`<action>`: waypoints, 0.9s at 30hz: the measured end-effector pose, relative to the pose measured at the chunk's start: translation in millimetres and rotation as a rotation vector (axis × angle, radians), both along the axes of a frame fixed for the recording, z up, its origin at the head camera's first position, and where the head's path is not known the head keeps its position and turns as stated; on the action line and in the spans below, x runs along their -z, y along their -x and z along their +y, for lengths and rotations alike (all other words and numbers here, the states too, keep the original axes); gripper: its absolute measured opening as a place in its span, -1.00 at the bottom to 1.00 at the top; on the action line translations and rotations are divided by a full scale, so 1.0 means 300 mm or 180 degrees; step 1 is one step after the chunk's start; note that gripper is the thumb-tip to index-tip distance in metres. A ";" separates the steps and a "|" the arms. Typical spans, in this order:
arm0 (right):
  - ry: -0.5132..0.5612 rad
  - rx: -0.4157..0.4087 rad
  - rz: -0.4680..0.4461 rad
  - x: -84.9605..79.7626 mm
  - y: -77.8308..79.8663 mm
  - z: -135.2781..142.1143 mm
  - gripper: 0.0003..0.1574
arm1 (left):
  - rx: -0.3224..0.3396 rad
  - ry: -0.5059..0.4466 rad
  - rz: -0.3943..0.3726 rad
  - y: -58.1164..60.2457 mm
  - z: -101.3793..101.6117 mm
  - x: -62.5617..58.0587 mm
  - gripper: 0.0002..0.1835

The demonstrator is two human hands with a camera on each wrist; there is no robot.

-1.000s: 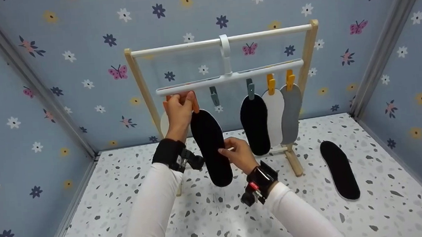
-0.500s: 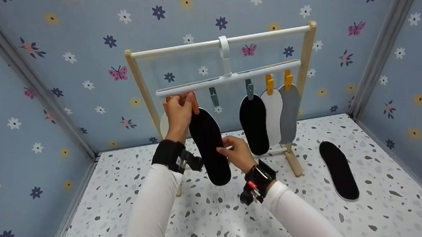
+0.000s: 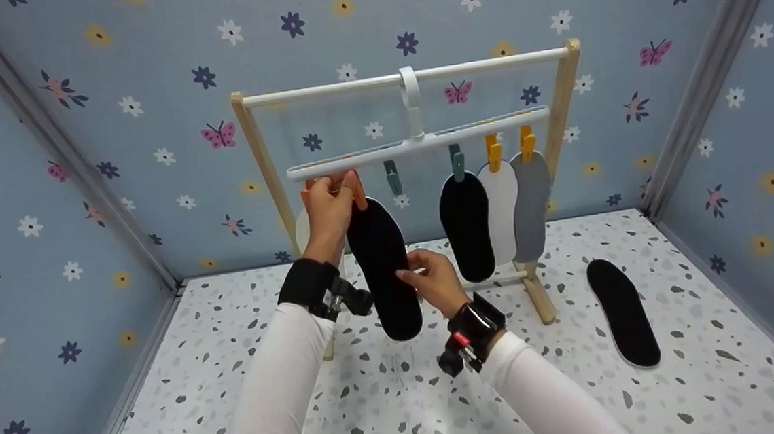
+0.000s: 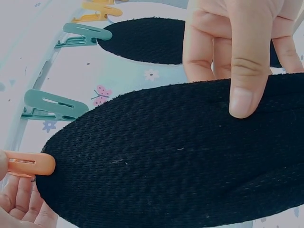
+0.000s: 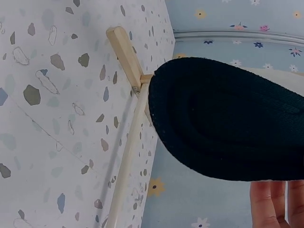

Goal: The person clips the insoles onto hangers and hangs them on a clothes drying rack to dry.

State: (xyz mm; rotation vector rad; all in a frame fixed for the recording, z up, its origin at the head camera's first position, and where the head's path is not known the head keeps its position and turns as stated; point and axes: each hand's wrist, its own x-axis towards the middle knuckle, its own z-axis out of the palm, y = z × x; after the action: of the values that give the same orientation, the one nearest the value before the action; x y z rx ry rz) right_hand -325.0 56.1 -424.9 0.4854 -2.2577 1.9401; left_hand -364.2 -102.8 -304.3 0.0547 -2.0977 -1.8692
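Note:
In the head view my left hand (image 3: 329,214) pinches an orange clothespin (image 4: 33,164) at the left end of the white hanger (image 3: 349,162). That clothespin's tip overlaps the top end of a black insole (image 3: 385,271), which hangs down at a slight tilt. My right hand (image 3: 438,281) holds this insole by its right edge, thumb on the front face and the other fingers behind. Between the insole and the hanger's middle, a grey-green clothespin (image 3: 392,178) hangs with nothing in it. A pale insole (image 3: 302,230) shows partly behind my left hand.
Further right on the hanger, a black insole (image 3: 467,228), a white insole (image 3: 501,212) and a grey insole (image 3: 531,207) hang from clothespins. The hanger hooks over a wooden rack (image 3: 565,89). Another black insole (image 3: 624,313) lies on the speckled surface (image 3: 387,407).
The hanger and its insoles have shifted very slightly, the right end a little to the left. Both hands keep their grips in nearly the same place.

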 end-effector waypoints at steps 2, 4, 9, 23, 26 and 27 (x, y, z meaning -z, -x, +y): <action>0.0013 -0.0030 -0.0002 -0.006 -0.006 -0.002 -0.85 | -0.0001 -0.0001 0.0011 -0.001 0.001 0.001 -0.65; 0.0030 -0.0068 -0.0024 -0.026 -0.025 -0.003 -0.85 | 0.0016 -0.0004 0.0019 -0.003 0.002 0.003 -0.66; 0.0043 -0.0093 -0.0025 -0.079 -0.075 -0.008 -0.83 | 0.0078 -0.0012 0.0121 -0.003 0.001 0.011 -0.66; 0.0066 -0.0099 -0.0329 0.040 -0.050 -0.002 -0.81 | 0.0106 -0.0067 0.0360 0.003 -0.008 0.034 -0.65; 0.0017 -0.0063 -0.0450 0.110 -0.026 0.005 -0.78 | 0.0111 -0.0057 0.0375 0.002 -0.011 0.034 -0.63; 0.0006 -0.0061 -0.0495 0.123 -0.027 0.008 -0.78 | 0.0113 -0.0045 0.0364 0.001 -0.012 0.035 -0.63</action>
State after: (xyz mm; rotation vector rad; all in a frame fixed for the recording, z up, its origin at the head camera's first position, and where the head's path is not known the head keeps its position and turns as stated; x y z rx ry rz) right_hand -316.8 58.4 -461.8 0.3690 -2.3507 2.0560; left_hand -364.6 -106.3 -314.8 -0.0845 -2.0217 -1.8613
